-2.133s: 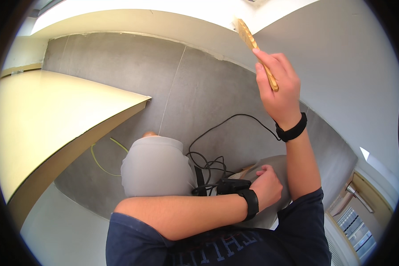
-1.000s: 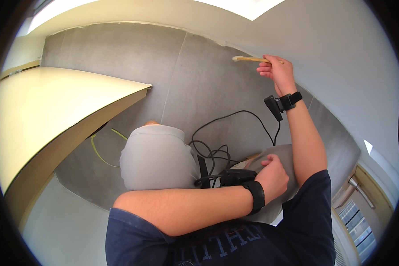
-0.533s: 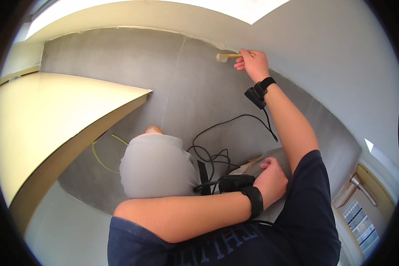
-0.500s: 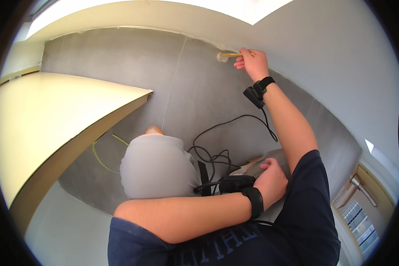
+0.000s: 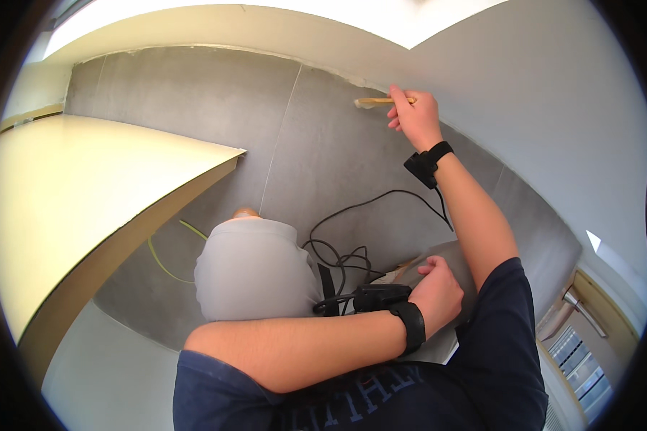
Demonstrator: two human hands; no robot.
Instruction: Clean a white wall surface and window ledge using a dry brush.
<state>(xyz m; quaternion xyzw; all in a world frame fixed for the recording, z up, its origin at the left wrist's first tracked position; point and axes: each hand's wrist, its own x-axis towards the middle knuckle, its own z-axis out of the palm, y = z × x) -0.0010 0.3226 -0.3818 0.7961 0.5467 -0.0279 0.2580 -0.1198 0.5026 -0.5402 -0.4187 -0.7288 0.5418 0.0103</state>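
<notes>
My right hand (image 5: 418,118) reaches far forward, its fingers closed round the yellowish wooden handle of a brush (image 5: 381,101). The pale bristle end points left over the grey tiled floor (image 5: 323,122), close to the seam at the foot of the white wall (image 5: 510,79). Whether the bristles touch the floor I cannot tell. Across my lap lies my left arm. My left hand (image 5: 438,296) is curled loosely by my right knee, with nothing visible in it; its palm is hidden.
A pale yellow board with a brown edge (image 5: 122,169) juts in from the left. Loops of black cable (image 5: 341,251) lie on the floor before my knees, running to black devices strapped on both wrists. A yellow-green strip (image 5: 162,262) lies under the board. A door handle (image 5: 586,312) shows at right.
My right hand has drawn slightly back and to the right with the brush. The bristles, spread out before, now look narrower and sit a little farther from the wall seam.
</notes>
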